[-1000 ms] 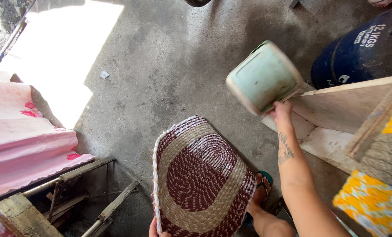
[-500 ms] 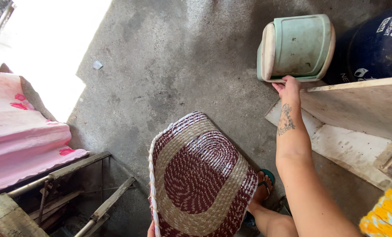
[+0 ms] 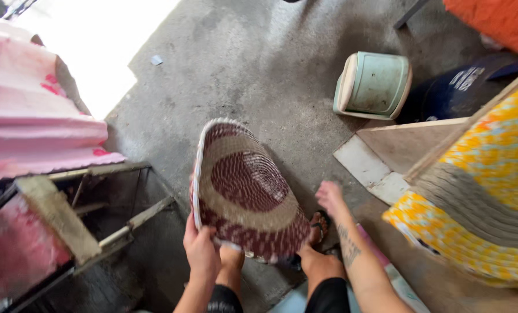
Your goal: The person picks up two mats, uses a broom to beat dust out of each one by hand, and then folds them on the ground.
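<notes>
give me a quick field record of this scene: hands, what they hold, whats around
left hand: grips the lower edge of the woven mat
right hand: open, holds nothing, beside the mat
mat: oval, maroon and tan rings, white edge, held tilted above the floor
stool: pale green, on its side on the floor, apart from both hands
drum: dark blue, right of the stool
mat stack: yellow and grey, far right
cloth: pink, left
feet: in sandals, below the mat
</notes>
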